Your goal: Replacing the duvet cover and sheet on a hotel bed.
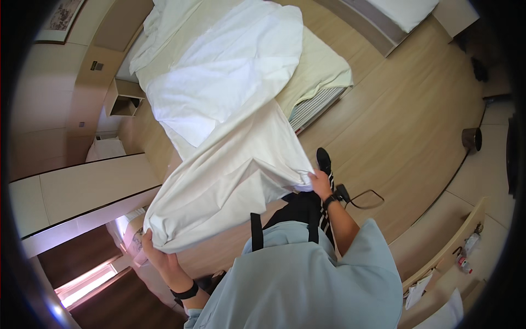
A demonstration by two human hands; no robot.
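A large piece of white bed linen [230, 172], either a sheet or a duvet cover, stretches from the bed towards me. My left hand [159, 256] grips one corner of it, fingers closed on the cloth. The opposite corner is bunched in my right hand [321, 185]. Between my hands the near edge sags in folds above the floor. The far part lies rumpled over the bed, where more white bedding [246, 61] is spread. Beneath it shows a pale yellow mattress pad [324, 68], turned up at the corner above a striped mattress [316, 109].
A second bed [370, 24] stands at the upper right. An open-fronted nightstand [124, 98] is by the left wall. A power adapter with a cable [343, 192] appears beside my right wrist. A waste bin [471, 139] and a desk [448, 246] with a bottle [463, 263] are at right.
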